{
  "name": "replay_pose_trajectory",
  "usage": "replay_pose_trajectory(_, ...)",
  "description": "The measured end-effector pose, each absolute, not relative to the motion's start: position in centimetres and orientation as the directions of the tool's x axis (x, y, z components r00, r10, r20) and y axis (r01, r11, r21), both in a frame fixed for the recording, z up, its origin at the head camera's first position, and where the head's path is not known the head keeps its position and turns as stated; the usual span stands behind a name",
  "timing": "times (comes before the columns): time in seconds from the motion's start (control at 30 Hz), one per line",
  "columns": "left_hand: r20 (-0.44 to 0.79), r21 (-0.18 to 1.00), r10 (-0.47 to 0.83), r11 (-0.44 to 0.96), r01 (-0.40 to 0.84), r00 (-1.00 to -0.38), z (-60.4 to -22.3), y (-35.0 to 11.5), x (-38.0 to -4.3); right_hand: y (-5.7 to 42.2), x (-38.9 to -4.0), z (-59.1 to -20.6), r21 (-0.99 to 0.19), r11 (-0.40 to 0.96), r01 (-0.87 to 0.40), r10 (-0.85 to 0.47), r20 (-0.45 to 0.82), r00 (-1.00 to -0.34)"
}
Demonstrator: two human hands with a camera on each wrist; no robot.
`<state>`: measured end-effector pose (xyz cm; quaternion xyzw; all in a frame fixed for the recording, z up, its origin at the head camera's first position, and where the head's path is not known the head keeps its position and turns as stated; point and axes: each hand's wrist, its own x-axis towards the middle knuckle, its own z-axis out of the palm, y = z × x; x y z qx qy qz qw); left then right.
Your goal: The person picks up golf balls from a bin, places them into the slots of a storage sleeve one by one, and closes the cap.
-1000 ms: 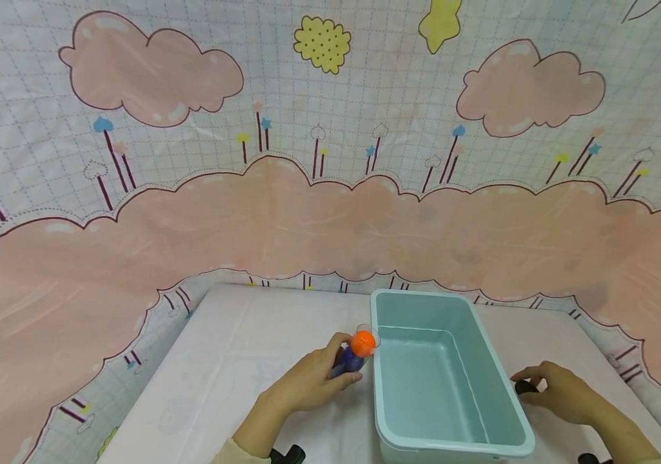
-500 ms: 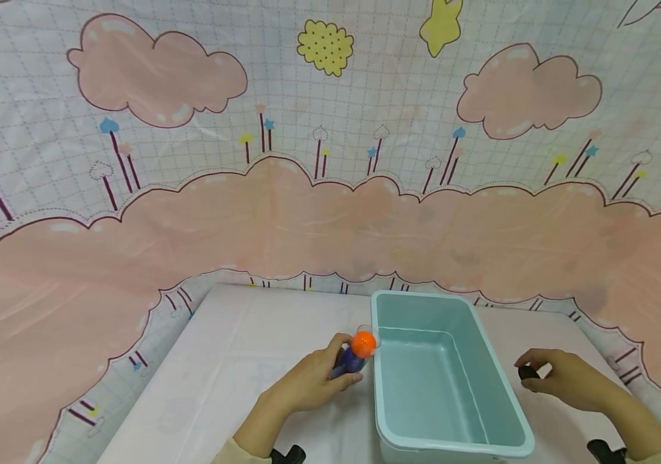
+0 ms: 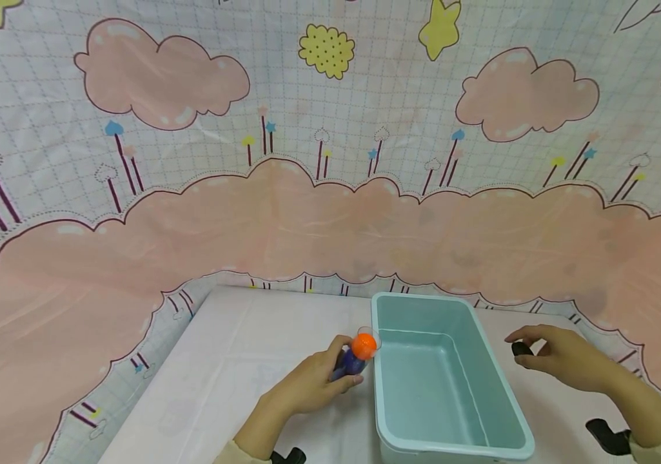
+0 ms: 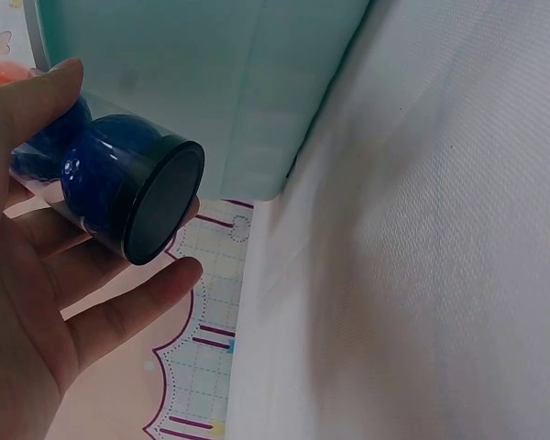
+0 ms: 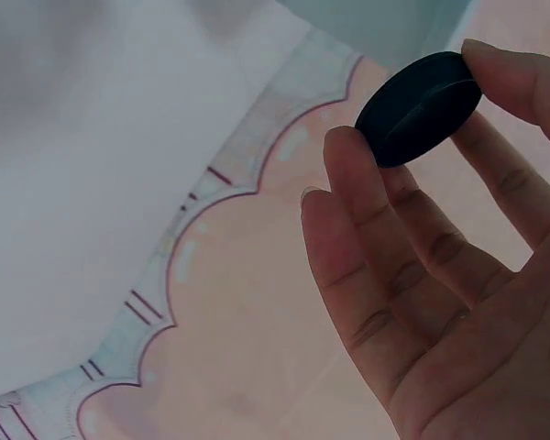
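Observation:
My left hand [image 3: 309, 379] grips a clear plastic tube [image 4: 119, 183] beside the bin's left wall, fingers and thumb curled round it. Dark blue balls [image 3: 351, 362] and an orange ball [image 3: 364, 347] show inside, the orange one at the uncapped end. A black cap [image 4: 167, 203] covers the tube's other end in the left wrist view. Off the bin's right side, my right hand [image 3: 568, 357] pinches a round black lid [image 5: 420, 108] between thumb and fingertips.
Between the hands stands a pale teal rectangular bin [image 3: 452, 444] with nothing visible inside. It rests on a white-covered table [image 3: 214, 386]. A patterned cloth backdrop [image 3: 330, 225] rises behind the table. Black straps [image 3: 605, 438] sit at both wrists.
My right hand has lifted with the black lid, rising up and away from the table beside the bin. The left hand and the tube have stayed almost still.

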<state>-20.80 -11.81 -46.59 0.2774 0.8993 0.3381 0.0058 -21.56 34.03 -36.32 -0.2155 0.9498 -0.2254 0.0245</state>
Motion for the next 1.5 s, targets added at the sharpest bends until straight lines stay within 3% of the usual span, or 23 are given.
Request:
replay_pose_trajectory(0.3,0.168,0.62,0.499,0.618,0.484,-0.85,-46.2,-11.8,-20.9,30.9,-22.0,-33.8,-0.432,0.796,-0.424,-0.432,0.085,-0.898)
replay_pose_trajectory(0.63,0.159,0.621,0.49,0.625,0.473,-0.857,-46.1,-11.7,-21.0,26.4,-22.6,-32.5,-0.493,0.685,-0.537,-0.556,0.124,-0.822)
replay_pose_trajectory(1.13,0.143,0.647,0.493,0.61,0.458,-0.858,-46.2,-11.5,-21.1,20.8,-23.9,-33.2,-0.595,0.528,-0.606,-0.655,0.168,-0.737)
replay_pose_trajectory(1.5,0.143,0.647,0.498,0.607,0.461,-0.856,-46.1,-11.4,-21.2,18.0,-24.4,-33.9,-0.598,0.494,-0.631,-0.661,0.212,-0.719)
